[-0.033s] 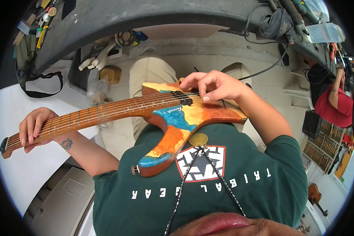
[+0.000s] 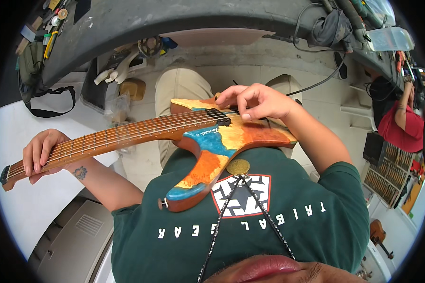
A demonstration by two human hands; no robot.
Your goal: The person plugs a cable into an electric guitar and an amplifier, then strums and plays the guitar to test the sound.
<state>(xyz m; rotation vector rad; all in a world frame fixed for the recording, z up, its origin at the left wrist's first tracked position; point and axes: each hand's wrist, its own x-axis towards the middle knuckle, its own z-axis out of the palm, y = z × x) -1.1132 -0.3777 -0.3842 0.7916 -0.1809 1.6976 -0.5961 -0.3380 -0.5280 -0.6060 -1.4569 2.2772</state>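
Observation:
A headless electric guitar (image 2: 217,141) with a blue, orange and yellow body lies across my lap, against my green shirt. Its long wooden neck (image 2: 113,137) reaches to the far left. Near the end of that neck, my left hand (image 2: 45,153) is wrapped round it, fingertips over the strings. My right hand (image 2: 264,104) hangs over the body beside a black pickup (image 2: 219,119), fingers bent and apart, thumb near the strings. Nothing shows between its fingers; whether they touch the strings, I cannot tell. A strap button (image 2: 162,203) sticks out of the lower horn.
A dark workbench (image 2: 212,18) curves across the far side, with tools (image 2: 52,42) at its left. A white surface (image 2: 28,160) lies under the neck. A black cable (image 2: 328,78) runs from beside the guitar to the bench. A person in red (image 2: 403,125) is at the right.

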